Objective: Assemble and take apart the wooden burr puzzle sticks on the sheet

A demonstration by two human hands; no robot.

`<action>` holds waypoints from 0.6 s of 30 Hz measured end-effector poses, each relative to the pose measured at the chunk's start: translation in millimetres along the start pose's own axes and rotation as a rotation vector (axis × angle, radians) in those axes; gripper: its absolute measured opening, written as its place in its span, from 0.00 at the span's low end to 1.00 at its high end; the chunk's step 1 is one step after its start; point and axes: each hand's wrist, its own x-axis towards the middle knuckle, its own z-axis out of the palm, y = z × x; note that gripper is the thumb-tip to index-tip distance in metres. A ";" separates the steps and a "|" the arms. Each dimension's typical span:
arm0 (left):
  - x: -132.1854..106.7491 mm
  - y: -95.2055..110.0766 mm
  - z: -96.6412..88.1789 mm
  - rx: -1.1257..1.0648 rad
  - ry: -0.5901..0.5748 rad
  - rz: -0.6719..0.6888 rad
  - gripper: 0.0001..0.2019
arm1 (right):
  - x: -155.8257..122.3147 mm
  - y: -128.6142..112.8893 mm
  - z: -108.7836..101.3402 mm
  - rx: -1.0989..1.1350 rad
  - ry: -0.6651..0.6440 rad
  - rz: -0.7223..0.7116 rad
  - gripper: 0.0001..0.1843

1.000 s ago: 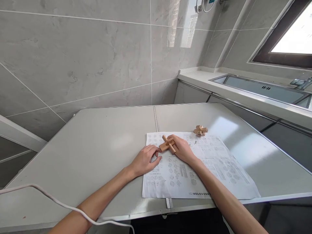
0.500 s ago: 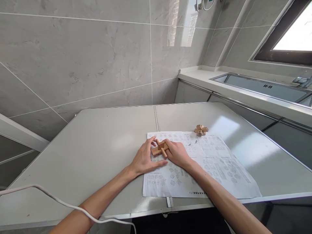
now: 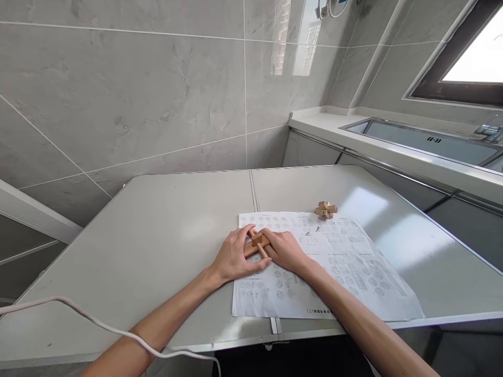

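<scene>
Both hands are on a wooden interlocking puzzle (image 3: 257, 240), a flat bar crossed by a round dowel with a block at the joint, just above the printed sheet (image 3: 326, 283). My left hand (image 3: 234, 255) curves around its left side, fingertips at the dowel's far end and thumb at its near end. From the right, my right hand (image 3: 286, 248) pinches the other end of the bar; its fingertips are partly hidden. A second wooden puzzle (image 3: 326, 210), a knobbly burr shape, rests at the sheet's far edge.
The sheet lies on a pale folding table (image 3: 188, 209) with a centre seam. A white cable (image 3: 98, 325) crosses my left forearm. At the right stands a counter with a sink (image 3: 428, 144); a grey tiled wall (image 3: 129, 94) rises behind the table.
My left fingers and thumb have closed in onto the dowel's two ends. The puzzle has turned slightly in my hands. The second puzzle stays where it was.
</scene>
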 end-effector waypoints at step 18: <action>1.8 0.9 0.8 0.040 0.033 -0.034 0.41 | -0.4 5.9 -3.4 0.054 0.044 0.012 0.16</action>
